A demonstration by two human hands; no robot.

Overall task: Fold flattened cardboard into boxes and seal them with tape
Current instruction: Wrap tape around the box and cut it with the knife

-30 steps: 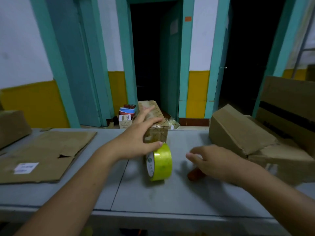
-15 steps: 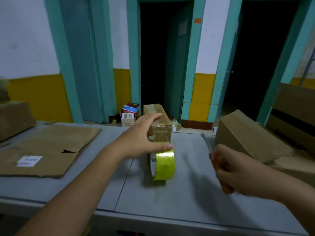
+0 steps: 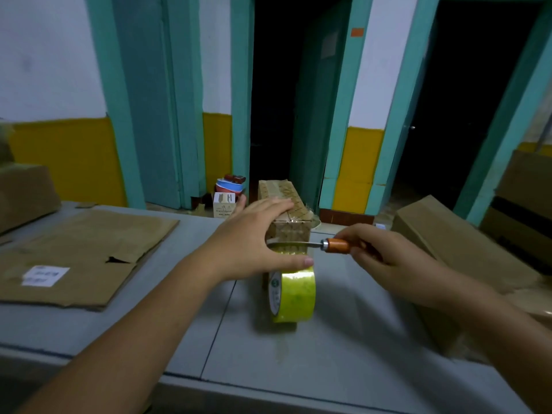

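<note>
A small taped cardboard box (image 3: 286, 198) stands on the grey table (image 3: 328, 354) at the middle. My left hand (image 3: 254, 246) spans it, fingers laid over its top and thumb stretched down onto the yellow tape roll (image 3: 294, 295), which stands on edge just in front of the box. My right hand (image 3: 385, 258) grips a knife (image 3: 316, 245) by its orange wooden handle. The blade lies level across the box's near face, its tip by my left palm, at the stretch between roll and box.
A flattened cardboard sheet (image 3: 74, 258) with a white label lies at the left, a closed box (image 3: 24, 195) behind it. Larger cardboard boxes (image 3: 454, 243) crowd the right side. Beyond the table are doorways and small items on the floor (image 3: 228, 194).
My right hand picked the knife up from the table, raised it and swung the blade left to the front of the small box. My left hand stayed on box and roll.
</note>
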